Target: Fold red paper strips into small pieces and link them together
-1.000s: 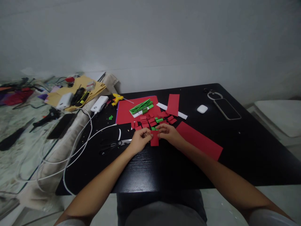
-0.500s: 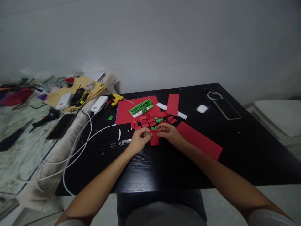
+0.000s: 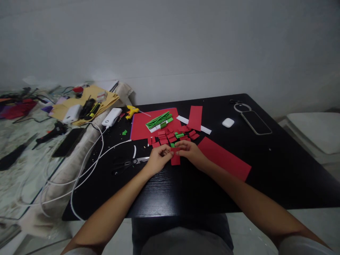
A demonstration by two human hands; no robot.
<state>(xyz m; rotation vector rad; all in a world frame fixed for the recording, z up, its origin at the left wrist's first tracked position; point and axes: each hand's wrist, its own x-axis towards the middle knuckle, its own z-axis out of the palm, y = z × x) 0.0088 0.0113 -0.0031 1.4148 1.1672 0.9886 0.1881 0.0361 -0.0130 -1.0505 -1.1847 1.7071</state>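
Note:
Between my two hands is a small red paper strip [image 3: 175,160], its lower end hanging toward me over the black table. My left hand [image 3: 159,158] pinches its upper left edge with thumb and fingers. From the other side, my right hand [image 3: 190,151] grips the upper right edge, fingers curled. Just beyond my fingertips lies a pile of small folded red paper pieces [image 3: 163,134] with a few green pieces [image 3: 179,135] among them. Scissors [image 3: 135,161] with black handles rest left of my left hand. A large red paper sheet [image 3: 225,158] lies partly under my right forearm.
Behind the pile, green folded paper [image 3: 159,120] sits on a red sheet [image 3: 138,129]. A yellow glue gun [image 3: 131,112], a white power bank [image 3: 112,117] and white cables [image 3: 102,156] are at left. On the right are a phone [image 3: 256,123] and a white case [image 3: 228,123].
The top of the red strip has come further under my fingertips, and its lower end sits slightly nearer me. My right hand has shifted a little to the left.

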